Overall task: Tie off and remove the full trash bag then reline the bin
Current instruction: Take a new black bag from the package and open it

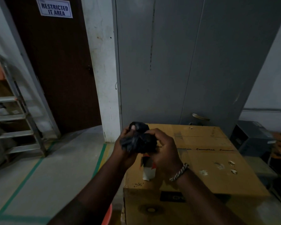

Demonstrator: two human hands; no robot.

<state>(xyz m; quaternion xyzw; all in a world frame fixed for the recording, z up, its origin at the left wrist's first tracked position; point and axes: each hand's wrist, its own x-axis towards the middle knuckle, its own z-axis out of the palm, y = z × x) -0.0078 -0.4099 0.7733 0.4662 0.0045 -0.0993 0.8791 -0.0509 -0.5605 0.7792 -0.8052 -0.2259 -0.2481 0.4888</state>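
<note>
Up over the near edge of the cardboard box [201,159], both hands are wrapped round a scrunched wad of black bag [139,142]. The left hand [123,146] cups it from the side, thumb pressed onto the upper lump. The right hand [165,151] curls over the other side with the fingers tucked in. So both are clamped on the plastic, and it's up in the air, not in any bin.

My guess is it's the fresh liner being opened out rather than the full bag, since it's such a small wad. A white and red scrap of wrapper [148,171] sits just under the hands; can't tell if it's held or lying on the box.

Tip for this step: find the open hem first, pinch one layer in each hand and ease them apart instead of yanking the whole wad. Thin plastic probably tears easily.

The orange rim [107,215] at the bottom edge might be the bin, not sure. Further out are a grey cabinet [185,62], a brown door [58,70] with a sign [54,8], and a stepladder [18,119].
</note>
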